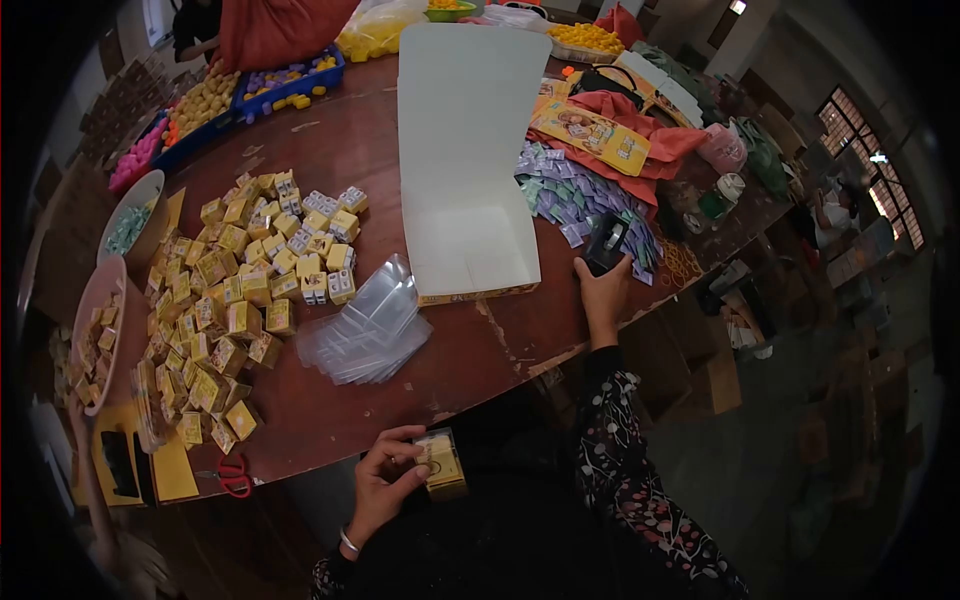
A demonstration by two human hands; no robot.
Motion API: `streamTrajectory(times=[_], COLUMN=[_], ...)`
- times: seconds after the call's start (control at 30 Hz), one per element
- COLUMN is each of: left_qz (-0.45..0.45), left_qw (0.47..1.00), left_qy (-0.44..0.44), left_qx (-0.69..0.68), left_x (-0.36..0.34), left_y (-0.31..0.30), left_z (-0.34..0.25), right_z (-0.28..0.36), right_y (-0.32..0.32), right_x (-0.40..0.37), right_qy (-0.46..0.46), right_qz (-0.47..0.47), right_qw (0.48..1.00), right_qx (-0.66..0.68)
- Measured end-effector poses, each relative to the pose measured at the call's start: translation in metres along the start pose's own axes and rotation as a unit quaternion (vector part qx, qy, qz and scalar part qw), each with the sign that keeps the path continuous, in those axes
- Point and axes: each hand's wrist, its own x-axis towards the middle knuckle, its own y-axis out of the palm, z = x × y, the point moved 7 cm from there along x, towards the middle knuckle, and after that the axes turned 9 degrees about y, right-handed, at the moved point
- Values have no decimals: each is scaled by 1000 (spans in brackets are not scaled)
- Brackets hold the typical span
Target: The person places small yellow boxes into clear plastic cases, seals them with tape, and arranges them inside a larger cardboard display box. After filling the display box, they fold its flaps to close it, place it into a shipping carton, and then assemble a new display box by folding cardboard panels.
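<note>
My left hand [385, 485] is closed on a small yellow box [442, 462], which looks wrapped in clear plastic, in front of my body below the table edge. My right hand [604, 298] reaches onto the table, its fingers around the near end of a black tape dispenser [606, 244]. Beside the dispenser lies a heap of small purple and green packets [580, 200]. An open white-lined carton [470, 240] stands between my hands with its lid raised. Left of it, clear plastic bags [365, 335] lie fanned out near a large pile of small yellow boxes [225, 310].
Red-handled scissors [235, 476] lie at the near left edge. A pink bowl [97, 330] and a white bowl [135, 215] stand at the left. Blue trays [240, 110] of coloured pieces are behind. Rubber bands [681, 263] and a green-labelled jar [722, 197] are at the right; another person's arm [88, 470] shows far left.
</note>
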Motion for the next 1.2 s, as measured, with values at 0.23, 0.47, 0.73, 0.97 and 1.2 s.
streamTrajectory(times=[0.23, 0.47, 0.73, 0.97, 1.2], left_qz=[-21, 2, 11, -2, 12], left_qw=[1000, 1000, 1000, 1000, 1000], left_qy=[12, 5, 13, 5, -1], left_qx=[8, 2, -14, 6, -8], left_x=[-5, -1, 2, -7, 1], left_y=[-9, -2, 8, 1, 10], left_z=[1, -2, 2, 3, 4], right_z=[-13, -30, -16, -19, -41], right_y=[-5, -47, -44, -43, -30], right_x=[-21, -81, -118, -109, -68], right_qy=[-23, -61, -142, -58, 2], right_qz=[21, 17, 67, 158, 244], right_qw=[999, 996, 987, 969, 926], right_qx=[-18, 64, 31, 178, 287])
